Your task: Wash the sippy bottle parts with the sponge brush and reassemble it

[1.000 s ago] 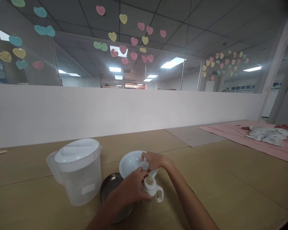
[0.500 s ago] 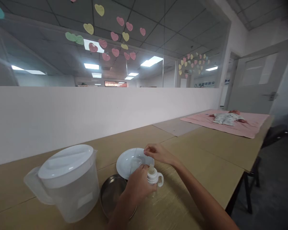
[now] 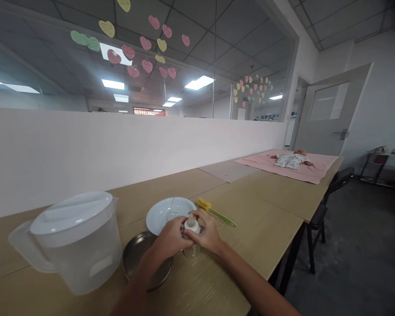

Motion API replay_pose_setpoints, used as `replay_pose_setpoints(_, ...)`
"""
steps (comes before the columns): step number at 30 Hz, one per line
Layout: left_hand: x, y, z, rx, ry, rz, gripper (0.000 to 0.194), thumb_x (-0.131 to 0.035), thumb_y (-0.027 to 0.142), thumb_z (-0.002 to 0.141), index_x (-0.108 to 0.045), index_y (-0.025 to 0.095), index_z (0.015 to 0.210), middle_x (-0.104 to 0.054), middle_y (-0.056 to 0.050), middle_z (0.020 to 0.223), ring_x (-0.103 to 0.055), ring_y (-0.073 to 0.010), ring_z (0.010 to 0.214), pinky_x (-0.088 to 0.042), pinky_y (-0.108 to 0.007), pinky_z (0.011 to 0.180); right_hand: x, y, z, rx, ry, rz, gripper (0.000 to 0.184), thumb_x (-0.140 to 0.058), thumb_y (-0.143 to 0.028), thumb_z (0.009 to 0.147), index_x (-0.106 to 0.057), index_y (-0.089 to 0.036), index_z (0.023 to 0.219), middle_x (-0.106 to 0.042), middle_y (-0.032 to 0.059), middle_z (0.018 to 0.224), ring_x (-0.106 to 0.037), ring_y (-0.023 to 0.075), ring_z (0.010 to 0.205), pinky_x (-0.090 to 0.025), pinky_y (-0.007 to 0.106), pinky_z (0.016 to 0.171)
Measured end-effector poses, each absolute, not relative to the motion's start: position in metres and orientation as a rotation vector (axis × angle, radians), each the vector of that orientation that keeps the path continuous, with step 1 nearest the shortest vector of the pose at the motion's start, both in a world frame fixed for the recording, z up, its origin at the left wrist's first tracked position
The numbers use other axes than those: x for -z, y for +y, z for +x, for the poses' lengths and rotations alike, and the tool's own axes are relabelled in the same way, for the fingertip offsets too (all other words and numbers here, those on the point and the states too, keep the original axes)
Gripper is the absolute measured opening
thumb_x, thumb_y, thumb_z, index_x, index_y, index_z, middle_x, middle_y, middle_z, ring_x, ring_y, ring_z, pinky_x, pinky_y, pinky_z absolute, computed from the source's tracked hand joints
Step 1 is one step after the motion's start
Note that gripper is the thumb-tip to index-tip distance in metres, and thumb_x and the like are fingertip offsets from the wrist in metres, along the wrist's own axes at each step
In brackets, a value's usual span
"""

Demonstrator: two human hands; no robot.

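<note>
A baby bottle (image 3: pixel 191 224) with a white collar and a clear teat stands upright between my hands, its see-through body showing below them. My left hand (image 3: pixel 174 235) grips it from the left, fingers curled at the collar. From the right, my right hand (image 3: pixel 206 230) closes round the same collar. Just behind lies a white bowl (image 3: pixel 156 215) with a clear piece inside, partly covered by my left hand. A round metal dish (image 3: pixel 134 252) sits under my left forearm. To the right of the bowl rests a bottle brush (image 3: pixel 217 213) with a yellow head and green handle.
A lidded plastic pitcher (image 3: pixel 82 245) stands at the left. Farther along the table (image 3: pixel 250 206), a baby doll (image 3: pixel 289 160) lies on a pink cloth (image 3: pixel 316 173). A low white wall (image 3: pixel 95 149) runs behind, and a black chair (image 3: pixel 319 215) stands at the right.
My right hand has come down from above the bowl onto the bottle's collar, uncovering the brush. My left hand stays on the bottle. The view has shifted to the right.
</note>
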State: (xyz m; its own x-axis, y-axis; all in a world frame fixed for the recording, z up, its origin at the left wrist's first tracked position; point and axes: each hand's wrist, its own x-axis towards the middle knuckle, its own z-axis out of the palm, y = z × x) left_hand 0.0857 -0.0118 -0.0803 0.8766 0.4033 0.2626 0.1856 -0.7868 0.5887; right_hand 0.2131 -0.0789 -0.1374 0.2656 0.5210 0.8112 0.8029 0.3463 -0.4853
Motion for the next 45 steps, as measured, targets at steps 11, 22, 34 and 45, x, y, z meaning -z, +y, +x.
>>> replay_pose_setpoints(11, 0.068, -0.012, 0.072, -0.426, 0.423, 2.405, 0.046, -0.062, 0.027, 0.058, -0.057, 0.013, 0.101, -0.062, -0.003, 0.089, -0.055, -0.0166, 0.079, -0.041, -0.024, 0.069, 0.137, -0.088, 0.223, 0.151, -1.397, -1.2, 0.042, -0.049, -0.035, 0.077, -0.045, -0.019, 0.116, -0.059, 0.0077, 0.102, -0.054, 0.0202, 0.098, -0.04, 0.035, 0.088)
replay_pose_setpoints(22, 0.075, -0.011, 0.07, -0.433, 0.453, 2.312, 0.076, -0.065, 0.025, 0.057, -0.038, 0.016, 0.127, -0.061, -0.007, 0.104, -0.056, -0.0195, 0.093, -0.042, -0.027, 0.081, 0.138, -0.083, 0.224, 0.252, -1.389, -1.21, 0.043, -0.041, -0.03, 0.076, -0.041, -0.017, 0.117, -0.052, 0.0108, 0.112, -0.048, 0.0219, 0.104, -0.037, 0.038, 0.091)
replay_pose_setpoints(34, 0.073, -0.017, 0.067, -0.438, 0.411, 2.386, 0.067, -0.059, 0.024, 0.063, -0.037, 0.018, 0.126, -0.06, -0.007, 0.104, -0.056, -0.0193, 0.09, -0.042, -0.028, 0.078, 0.12, -0.084, 0.211, 0.303, -1.442, -1.258, 0.024, -0.046, -0.037, 0.077, -0.056, -0.018, 0.089, -0.061, 0.006, 0.082, -0.055, 0.0182, 0.075, -0.043, 0.029, 0.069)
replay_pose_setpoints(45, 0.054, -0.02, 0.073, -0.861, 0.475, 2.211, 0.039, -0.034, 0.043, 0.083, -0.056, 0.016, 0.102, -0.06, -0.008, 0.104, -0.053, -0.0199, 0.098, -0.038, -0.029, 0.086, 0.02, -0.055, 0.202, 0.157, -1.357, -0.989, 0.026, -0.046, -0.033, 0.076, -0.057, -0.017, 0.092, -0.057, 0.0024, 0.078, -0.05, 0.0118, 0.062, -0.044, 0.023, 0.055)
